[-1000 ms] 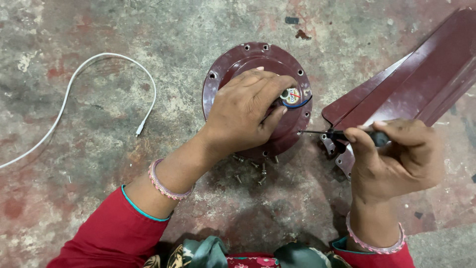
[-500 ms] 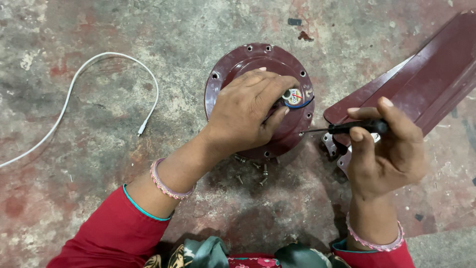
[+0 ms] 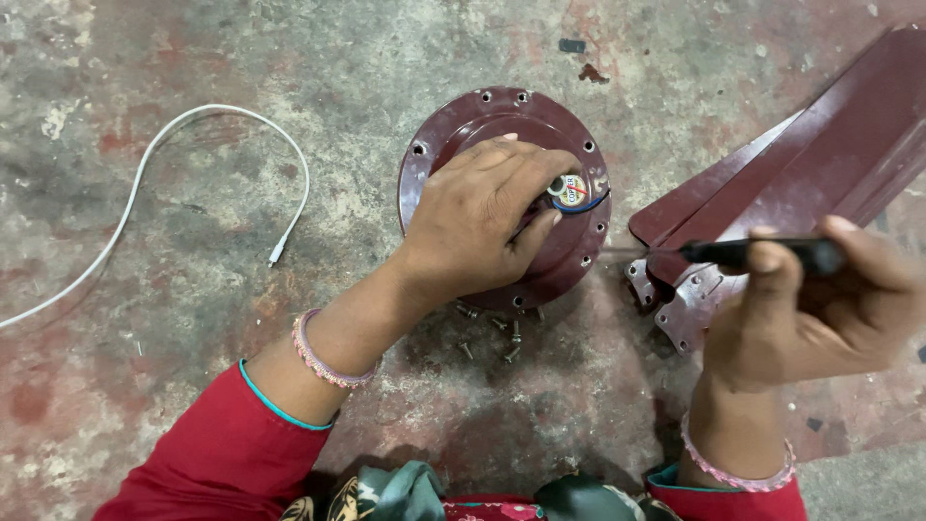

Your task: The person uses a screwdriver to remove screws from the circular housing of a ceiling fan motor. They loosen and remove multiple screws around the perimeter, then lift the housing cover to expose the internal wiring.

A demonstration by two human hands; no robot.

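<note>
1. Nearest the camera, red sleeves with teal cuffs and pink bangles (image 3: 326, 359) frame both wrists.
2. The right hand (image 3: 820, 309) is clenched around a black-handled screwdriver (image 3: 762, 255). The tool's long axis runs nearly level, side to side, with its thin shaft pointing left, the tip at the side rim of the motor housing.
3. A few loose screws (image 3: 490, 333) lie on the concrete floor (image 3: 193, 58) just below the housing.
4. The left hand (image 3: 477, 217) lies palm-down on the maroon ceiling-fan motor housing (image 3: 482, 121), fingers curled over its centre hub, beside a round sticker and blue wire.
5. Maroon fan blades (image 3: 830, 145) stretch away toward the floor's upper right corner, their metal brackets beside the housing.
6. A white cable (image 3: 183, 125) curves across the floor's left side.
</note>
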